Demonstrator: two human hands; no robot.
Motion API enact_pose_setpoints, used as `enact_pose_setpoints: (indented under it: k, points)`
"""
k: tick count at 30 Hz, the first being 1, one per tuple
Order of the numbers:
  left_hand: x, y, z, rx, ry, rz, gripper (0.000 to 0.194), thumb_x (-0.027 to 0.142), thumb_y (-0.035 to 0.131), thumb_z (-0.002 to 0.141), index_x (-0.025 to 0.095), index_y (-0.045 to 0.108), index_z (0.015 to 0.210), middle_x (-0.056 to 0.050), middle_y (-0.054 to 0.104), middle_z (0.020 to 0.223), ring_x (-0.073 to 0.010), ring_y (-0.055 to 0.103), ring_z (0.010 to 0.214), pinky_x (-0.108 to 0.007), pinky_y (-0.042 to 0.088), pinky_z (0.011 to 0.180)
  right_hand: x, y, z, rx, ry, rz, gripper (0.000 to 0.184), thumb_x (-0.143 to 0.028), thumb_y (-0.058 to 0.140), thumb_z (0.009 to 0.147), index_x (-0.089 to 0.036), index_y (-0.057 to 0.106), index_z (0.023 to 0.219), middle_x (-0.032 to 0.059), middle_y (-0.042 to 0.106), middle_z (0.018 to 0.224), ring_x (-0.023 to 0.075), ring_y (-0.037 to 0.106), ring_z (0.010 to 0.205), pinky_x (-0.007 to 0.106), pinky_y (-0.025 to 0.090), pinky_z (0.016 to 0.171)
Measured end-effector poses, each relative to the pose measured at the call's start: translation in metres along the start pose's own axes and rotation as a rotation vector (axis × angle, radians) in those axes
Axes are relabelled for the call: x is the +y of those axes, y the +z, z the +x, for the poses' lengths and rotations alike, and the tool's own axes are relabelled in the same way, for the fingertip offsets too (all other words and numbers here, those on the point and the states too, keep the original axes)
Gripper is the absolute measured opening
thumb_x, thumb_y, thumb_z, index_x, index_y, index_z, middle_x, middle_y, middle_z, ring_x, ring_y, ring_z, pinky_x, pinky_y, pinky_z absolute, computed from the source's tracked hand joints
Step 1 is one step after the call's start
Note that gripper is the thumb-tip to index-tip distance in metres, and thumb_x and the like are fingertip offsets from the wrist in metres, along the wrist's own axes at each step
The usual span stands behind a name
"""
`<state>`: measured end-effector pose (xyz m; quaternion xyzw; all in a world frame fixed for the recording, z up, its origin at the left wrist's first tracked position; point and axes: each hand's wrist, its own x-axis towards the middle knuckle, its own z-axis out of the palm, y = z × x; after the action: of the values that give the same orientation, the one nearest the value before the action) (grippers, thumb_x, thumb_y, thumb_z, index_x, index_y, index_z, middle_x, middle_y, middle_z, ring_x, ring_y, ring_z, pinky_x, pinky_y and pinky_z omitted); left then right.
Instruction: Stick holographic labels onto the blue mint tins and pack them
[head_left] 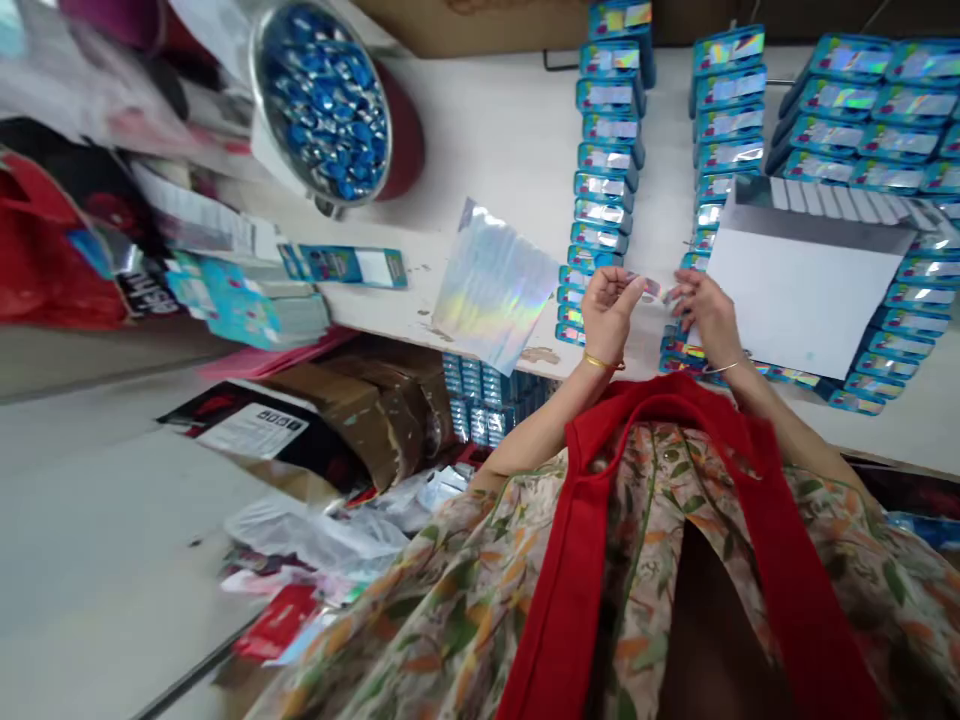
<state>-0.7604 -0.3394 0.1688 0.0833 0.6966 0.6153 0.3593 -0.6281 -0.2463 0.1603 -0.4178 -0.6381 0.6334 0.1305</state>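
Note:
My left hand [611, 310] and my right hand [705, 312] are raised close together over the table's near edge. Both pinch a small shiny sticker or label [651, 287] between their fingertips. Under and around them lie rows of small blue boxes [600, 190] with holographic fronts. A white sheet or tray [802, 295] rests just right of my right hand, on top of more blue boxes [862, 110]. A stack of holographic sheets [491, 285] lies to the left of my left hand.
A metal bowl of blue wrapped pieces [326, 100] stands at the back left of the white table [487, 130]. A flat blue carton [345, 265] lies near it. Below the table are cardboard boxes [360, 410], plastic bags [315, 535] and more blue boxes [480, 395].

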Motion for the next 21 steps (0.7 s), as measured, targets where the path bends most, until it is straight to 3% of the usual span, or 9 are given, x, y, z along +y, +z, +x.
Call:
enact_pose_setpoints:
  k: [3, 8, 15, 21]
  points:
    - [-0.015, -0.024, -0.011, 0.086, -0.034, -0.053, 0.03, 0.039, 0.084, 0.077, 0.022, 0.059, 0.082, 0.004, 0.064, 0.077, -0.0089, 0.06, 0.07, -0.024, 0.05, 0.071, 0.0, 0.039, -0.021, -0.074, 0.098, 0.095, 0.062, -0.082, 0.059, 0.077, -0.022, 0.063, 0.093, -0.0005, 0.064, 0.079, 0.0129, 0.057, 0.068, 0.029, 0.05, 0.066]
    - [-0.036, -0.055, -0.021, 0.186, -0.108, -0.068, 0.021, 0.025, 0.08, 0.08, 0.021, 0.06, 0.077, 0.005, 0.06, 0.071, -0.008, 0.056, 0.065, -0.022, 0.045, 0.068, 0.01, 0.068, -0.022, -0.128, 0.173, 0.083, 0.063, -0.085, 0.051, 0.08, -0.023, 0.059, 0.075, -0.0019, 0.063, 0.067, 0.0122, 0.053, 0.061, 0.03, 0.047, 0.066]
    - [-0.05, -0.08, 0.03, 0.3, 0.079, 0.277, 0.015, 0.021, 0.078, 0.08, 0.022, 0.064, 0.075, 0.002, 0.06, 0.08, -0.0132, 0.056, 0.077, -0.027, 0.048, 0.083, 0.021, 0.087, 0.034, -0.158, 0.065, -0.052, 0.068, -0.09, 0.043, 0.079, -0.023, 0.056, 0.069, -0.0025, 0.053, 0.055, 0.014, 0.051, 0.057, 0.032, 0.045, 0.064]
    - [-0.067, -0.072, 0.068, 0.267, 0.156, 0.461, 0.015, 0.032, 0.074, 0.088, 0.023, 0.064, 0.08, -0.002, 0.061, 0.095, -0.0175, 0.059, 0.097, -0.032, 0.047, 0.098, 0.037, 0.083, 0.071, -0.097, -0.017, -0.298, 0.065, -0.083, 0.038, 0.088, -0.023, 0.061, 0.075, 0.0011, 0.058, 0.064, 0.018, 0.057, 0.069, 0.037, 0.051, 0.072]
